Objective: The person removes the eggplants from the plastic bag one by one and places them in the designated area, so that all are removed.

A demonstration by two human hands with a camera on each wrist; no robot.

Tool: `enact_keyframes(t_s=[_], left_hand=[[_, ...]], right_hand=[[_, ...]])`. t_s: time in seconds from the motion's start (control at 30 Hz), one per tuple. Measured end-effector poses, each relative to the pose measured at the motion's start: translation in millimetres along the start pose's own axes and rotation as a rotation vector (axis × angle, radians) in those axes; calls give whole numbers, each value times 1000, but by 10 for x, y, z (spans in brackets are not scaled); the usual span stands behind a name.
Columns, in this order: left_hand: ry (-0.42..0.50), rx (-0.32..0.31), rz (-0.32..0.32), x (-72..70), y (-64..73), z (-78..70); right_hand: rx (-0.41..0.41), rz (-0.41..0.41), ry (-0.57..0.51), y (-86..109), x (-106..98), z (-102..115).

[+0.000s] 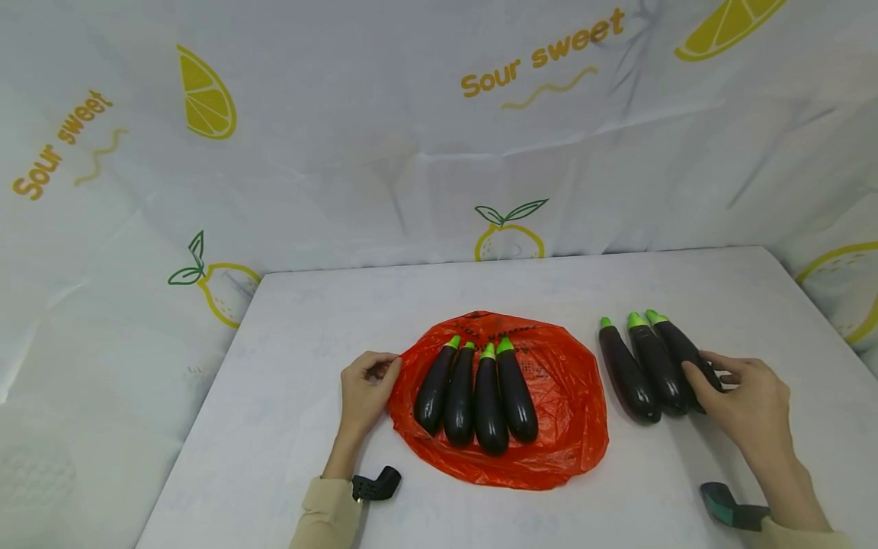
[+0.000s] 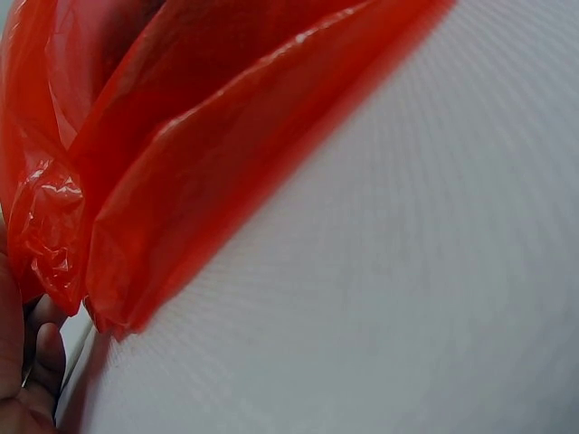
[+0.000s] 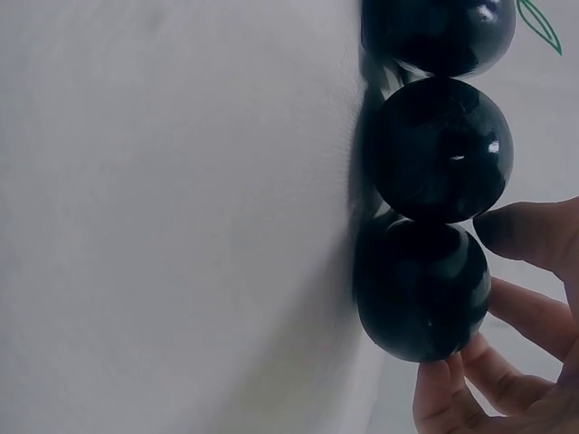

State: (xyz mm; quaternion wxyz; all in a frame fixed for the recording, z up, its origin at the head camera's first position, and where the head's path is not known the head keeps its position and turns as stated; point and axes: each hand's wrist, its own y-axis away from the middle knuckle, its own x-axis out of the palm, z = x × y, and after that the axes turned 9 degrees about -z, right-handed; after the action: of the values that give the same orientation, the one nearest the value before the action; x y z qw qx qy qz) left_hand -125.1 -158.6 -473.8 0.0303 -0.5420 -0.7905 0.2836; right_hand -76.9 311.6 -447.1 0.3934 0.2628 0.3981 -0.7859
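Several dark eggplants (image 1: 488,404) with green stem ends lie side by side on a red plastic bag (image 1: 569,427) spread on the table. My left hand (image 1: 366,389) pinches the bag's left edge; the left wrist view shows the bag's folds (image 2: 226,136) close up and only part of the fingers. Three more eggplants lie in a row to the right of the bag. My right hand (image 1: 748,396) holds the rightmost eggplant (image 1: 679,343), thumb on its left side. In the right wrist view this eggplant's round end (image 3: 423,294) sits between thumb and fingers, touching its neighbour (image 3: 443,149).
The white table (image 1: 295,328) has its far edge against a white curtain (image 1: 343,152) printed with lemons and lettering. A dark wrist device (image 1: 377,485) is on the left wrist, another (image 1: 730,507) on the right.
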Motion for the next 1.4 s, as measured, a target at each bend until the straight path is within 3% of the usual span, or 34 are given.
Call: enact_keyframes(t_s=[0.77,1.2,1.4], left_hand=[[-4,-29,7,-15,-4,-39],[-3,-8,-2,-12,-15,-42],[8,5,0,-9,-5,-24]], right_hand=[[-36,-102,-116,7,-34,198],[-3,-18,-168,49,-40,398],[-33,-9,-212,86,-11,483]])
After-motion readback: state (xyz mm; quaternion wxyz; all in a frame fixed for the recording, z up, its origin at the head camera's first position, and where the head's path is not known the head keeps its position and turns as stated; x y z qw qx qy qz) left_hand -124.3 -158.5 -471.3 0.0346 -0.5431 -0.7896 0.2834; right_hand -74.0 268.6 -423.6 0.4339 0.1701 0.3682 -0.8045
